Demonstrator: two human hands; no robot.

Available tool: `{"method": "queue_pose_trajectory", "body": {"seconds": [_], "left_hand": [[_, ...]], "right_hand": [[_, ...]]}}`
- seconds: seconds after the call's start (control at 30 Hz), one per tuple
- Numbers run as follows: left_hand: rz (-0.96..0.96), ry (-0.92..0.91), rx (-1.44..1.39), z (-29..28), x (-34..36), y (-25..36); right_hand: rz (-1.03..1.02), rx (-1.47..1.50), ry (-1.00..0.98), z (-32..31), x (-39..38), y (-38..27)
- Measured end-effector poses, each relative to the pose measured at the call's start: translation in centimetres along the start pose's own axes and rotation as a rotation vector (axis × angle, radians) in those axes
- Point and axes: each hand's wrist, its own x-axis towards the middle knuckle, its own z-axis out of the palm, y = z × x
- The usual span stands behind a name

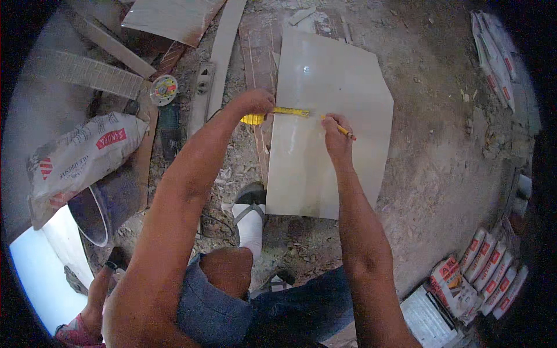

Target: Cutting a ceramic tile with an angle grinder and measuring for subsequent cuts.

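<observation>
A large pale tile [331,156] with angled far corners lies flat before me. At its left edge my left hand [257,102] is closed round a yellow tape measure [252,119]. The tape's yellow blade [292,111] reaches a short way across the tile's glossy face. Just right of the blade's end, my right hand [336,134] grips an orange-yellow pencil [344,131], whose dark reddish end points down to the right. The pencil's other end is near the tile's surface; I cannot tell whether it touches.
An angle grinder [167,113] with a round disc lies left, beside a level [201,93] and tile strips [223,58]. A white sack [87,156] rests near a dark bucket [93,214]. More sacks [493,272] stand right. Another person's arm [97,298] shows lower left. Rubble covers the floor.
</observation>
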Motion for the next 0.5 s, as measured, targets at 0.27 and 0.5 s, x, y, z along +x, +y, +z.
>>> {"method": "queue_pose_trajectory", "body": {"seconds": [0.27,0.5], "left_hand": [[0.014,-0.003,0.043,0.4,0.7,-1.1],[-0.003,0.056,0.043,1.2,1.2,-1.4]], "right_hand": [[0.038,0.122,-0.089,1.7,0.9,-0.7],[-0.138,-0.104,-0.101,2.0,1.3,0.5]]}}
